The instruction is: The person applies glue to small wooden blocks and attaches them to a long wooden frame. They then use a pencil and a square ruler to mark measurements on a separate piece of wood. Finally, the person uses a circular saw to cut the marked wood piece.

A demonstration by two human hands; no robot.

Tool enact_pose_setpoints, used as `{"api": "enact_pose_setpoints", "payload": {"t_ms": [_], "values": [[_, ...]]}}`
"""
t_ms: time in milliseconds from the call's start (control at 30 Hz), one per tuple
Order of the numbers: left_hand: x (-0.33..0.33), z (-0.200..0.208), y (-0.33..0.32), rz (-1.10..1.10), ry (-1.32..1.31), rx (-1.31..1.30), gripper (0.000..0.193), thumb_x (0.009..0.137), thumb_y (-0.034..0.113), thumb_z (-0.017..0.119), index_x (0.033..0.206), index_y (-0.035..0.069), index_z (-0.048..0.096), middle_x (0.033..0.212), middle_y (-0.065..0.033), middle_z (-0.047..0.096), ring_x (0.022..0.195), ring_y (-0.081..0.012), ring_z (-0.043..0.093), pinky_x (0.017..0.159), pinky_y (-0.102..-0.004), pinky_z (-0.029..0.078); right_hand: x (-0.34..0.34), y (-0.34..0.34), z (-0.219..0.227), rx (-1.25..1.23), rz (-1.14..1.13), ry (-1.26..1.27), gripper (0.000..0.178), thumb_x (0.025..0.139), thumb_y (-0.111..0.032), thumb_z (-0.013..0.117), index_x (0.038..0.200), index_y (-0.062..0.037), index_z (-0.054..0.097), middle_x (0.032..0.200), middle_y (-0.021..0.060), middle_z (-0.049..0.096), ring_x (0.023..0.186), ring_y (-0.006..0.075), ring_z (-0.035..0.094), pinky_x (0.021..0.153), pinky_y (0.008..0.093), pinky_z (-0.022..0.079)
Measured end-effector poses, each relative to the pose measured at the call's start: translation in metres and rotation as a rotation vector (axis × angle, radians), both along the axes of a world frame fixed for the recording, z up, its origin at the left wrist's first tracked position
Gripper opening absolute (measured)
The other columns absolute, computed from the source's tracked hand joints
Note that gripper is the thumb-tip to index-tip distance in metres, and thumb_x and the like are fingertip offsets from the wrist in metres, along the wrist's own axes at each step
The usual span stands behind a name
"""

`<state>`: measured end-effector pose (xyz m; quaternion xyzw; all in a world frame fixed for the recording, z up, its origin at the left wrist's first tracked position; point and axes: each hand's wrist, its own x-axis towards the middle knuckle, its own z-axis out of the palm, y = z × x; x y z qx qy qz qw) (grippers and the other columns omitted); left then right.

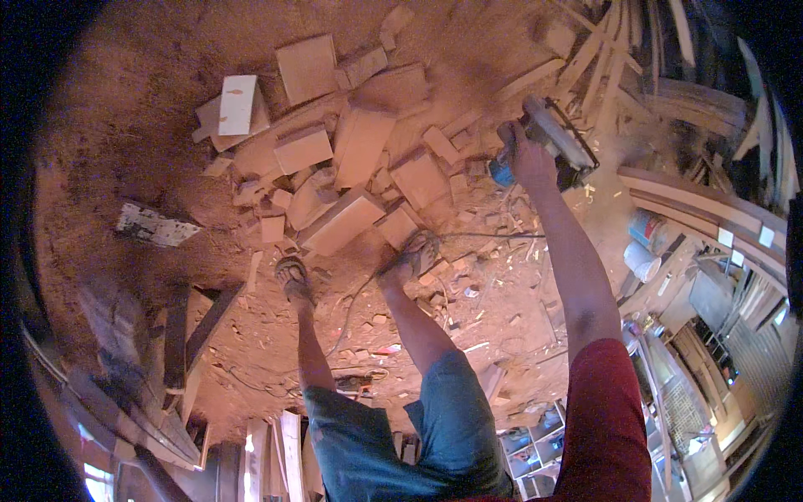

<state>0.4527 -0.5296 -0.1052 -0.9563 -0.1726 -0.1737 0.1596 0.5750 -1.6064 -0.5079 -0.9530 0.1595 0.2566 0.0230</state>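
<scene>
My right arm, in a red sleeve, reaches forward from the lower right. My right hand is closed round a power tool with a blue body part and a long grey metal plate edged in black. Its exact kind is hard to make out. The tool is tilted, and pale wood chips lie or fly beside it. A dark cord runs across the dirt and passes behind my forearm. My left hand is out of view.
Wood blocks and offcuts lie heaped ahead of my sandalled feet. Long strips are stacked at the far right. Planks, a white container and shelving stand to the right; timber beams lean at the left.
</scene>
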Motion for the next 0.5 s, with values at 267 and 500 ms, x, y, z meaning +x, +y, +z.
{"api": "enact_pose_setpoints", "payload": {"t_ms": [267,500], "values": [[0.004,0.020,-0.005,0.058,-0.021,-0.051,0.032,0.099,0.014,0.045,0.120,-0.004,0.061,0.126,-0.0153,0.061,0.114,-0.0287,0.059,0.102,-0.0361,0.045,0.036,0.050,-0.133,-0.148,0.160,0.122,0.031,0.094,-0.021,0.057,0.122,-0.0092,0.057,0.093,0.0192,0.073,0.086,0.0361,0.073,0.074,0.0484,0.060],[0.013,0.033,0.013,0.077,-0.072,-0.178,0.030,0.098,0.014,0.046,0.115,-0.003,0.062,0.122,-0.0148,0.062,0.111,-0.0272,0.059,0.100,-0.0355,0.046,0.054,0.098,-0.166,-0.090,0.379,0.267,0.024,0.091,-0.021,0.059,0.111,-0.0099,0.069,0.107,0.0143,0.072,0.100,0.0301,0.071,0.083,0.0439,0.058]]}}
